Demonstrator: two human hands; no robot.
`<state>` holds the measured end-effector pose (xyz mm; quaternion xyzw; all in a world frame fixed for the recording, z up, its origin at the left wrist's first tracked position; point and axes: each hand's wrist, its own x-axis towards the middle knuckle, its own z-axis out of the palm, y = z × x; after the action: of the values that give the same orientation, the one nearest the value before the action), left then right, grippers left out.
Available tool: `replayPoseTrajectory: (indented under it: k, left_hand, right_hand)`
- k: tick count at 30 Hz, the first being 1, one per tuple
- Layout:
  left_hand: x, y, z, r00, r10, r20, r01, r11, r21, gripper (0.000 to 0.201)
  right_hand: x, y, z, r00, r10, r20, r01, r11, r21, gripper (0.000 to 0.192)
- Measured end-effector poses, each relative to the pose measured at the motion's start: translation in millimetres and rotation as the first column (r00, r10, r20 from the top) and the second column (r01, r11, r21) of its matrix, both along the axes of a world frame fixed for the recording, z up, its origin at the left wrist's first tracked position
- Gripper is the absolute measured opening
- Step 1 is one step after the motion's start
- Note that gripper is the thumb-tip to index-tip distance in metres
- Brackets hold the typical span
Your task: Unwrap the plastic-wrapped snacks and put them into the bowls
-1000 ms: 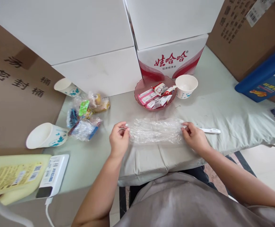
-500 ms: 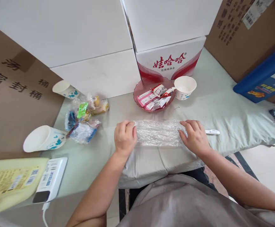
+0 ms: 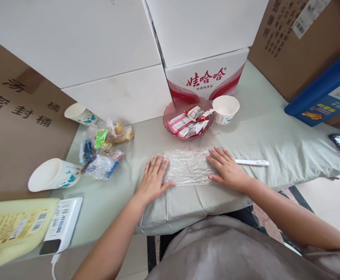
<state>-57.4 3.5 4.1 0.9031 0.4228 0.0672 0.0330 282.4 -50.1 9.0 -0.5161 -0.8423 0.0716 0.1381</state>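
Observation:
A crinkled sheet of clear plastic film point(image 3: 187, 166) lies flat on the pale green cloth point(image 3: 263, 128) near the table's front edge. My left hand point(image 3: 154, 179) rests palm down on the film's left edge, fingers spread. My right hand point(image 3: 226, 168) lies flat on its right edge, fingers spread. Neither hand grips anything. Just right of my right hand lies a thin white stick-like item point(image 3: 252, 162).
Behind the film stand a pink glass dish of wrapped snacks point(image 3: 187, 118) and a white paper cup point(image 3: 225, 109). At left are a bag of snacks point(image 3: 104, 149), two paper cups point(image 3: 53, 174), a yellow bottle point(image 3: 9, 227) and a white device point(image 3: 61, 224). Cardboard and white boxes point(image 3: 111, 58) wall the back.
Both hands pinched the film's ends a second ago, then pushed inward. The film is now shorter and flat, and both hands lie open on it.

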Motion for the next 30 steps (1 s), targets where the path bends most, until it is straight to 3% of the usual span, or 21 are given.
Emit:
replayPoseTrajectory:
  k: [2, 4, 7, 12, 15, 19, 22, 26, 30]
  left_hand:
    - [-15.7, -9.2, 6.8, 0.996, -0.067, 0.064, 0.067, 0.998, 0.002, 0.069]
    - [-23.8, -17.4, 10.8, 0.981, -0.151, 0.125, 0.151, 0.988, 0.006, 0.045]
    - [-24.7, -23.0, 11.3, 0.954, -0.21, 0.212, 0.205, 0.978, 0.044, 0.023]
    - [-17.5, -16.8, 15.7, 0.937, -0.108, 0.331, 0.121, 0.992, -0.02, 0.021]
    - [-13.4, -7.6, 19.2, 0.945, 0.014, 0.328, -0.003, 0.999, -0.034, 0.023]
    - [-2.8, 13.5, 15.1, 0.968, 0.16, 0.195, -0.164, 0.987, 0.001, 0.025]
    - [10.8, 30.8, 10.2, 0.951, 0.294, 0.1, -0.299, 0.953, 0.043, 0.025]
    - [31.1, 44.2, 5.6, 0.91, 0.415, -0.008, -0.414, 0.907, 0.078, 0.024]
    - [41.9, 48.1, 3.5, 0.872, 0.48, -0.096, -0.474, 0.877, 0.075, 0.027]
  right_hand:
    - [12.7, -10.8, 4.6, 0.993, 0.075, -0.091, -0.072, 0.997, 0.037, 0.057]
    - [23.1, -21.2, 4.5, 0.978, 0.144, -0.152, -0.136, 0.989, 0.059, 0.043]
    - [30.8, -32.5, -0.5, 0.97, 0.155, -0.189, -0.143, 0.987, 0.076, 0.021]
    - [27.9, -37.5, -0.7, 0.951, 0.121, -0.285, -0.105, 0.992, 0.07, 0.017]
    - [23.2, -32.2, 2.4, 0.943, -0.051, -0.328, 0.05, 0.999, -0.012, 0.021]
    - [12.6, -13.3, 2.0, 0.917, -0.327, -0.227, 0.314, 0.945, -0.093, 0.027]
    - [2.4, 4.7, 1.9, 0.897, -0.439, -0.058, 0.434, 0.897, -0.088, 0.031]
    - [-9.2, 20.5, 5.5, 0.856, -0.47, 0.214, 0.496, 0.863, -0.09, 0.032]
    - [-11.6, 23.4, 8.7, 0.83, -0.474, 0.293, 0.522, 0.845, -0.112, 0.03]
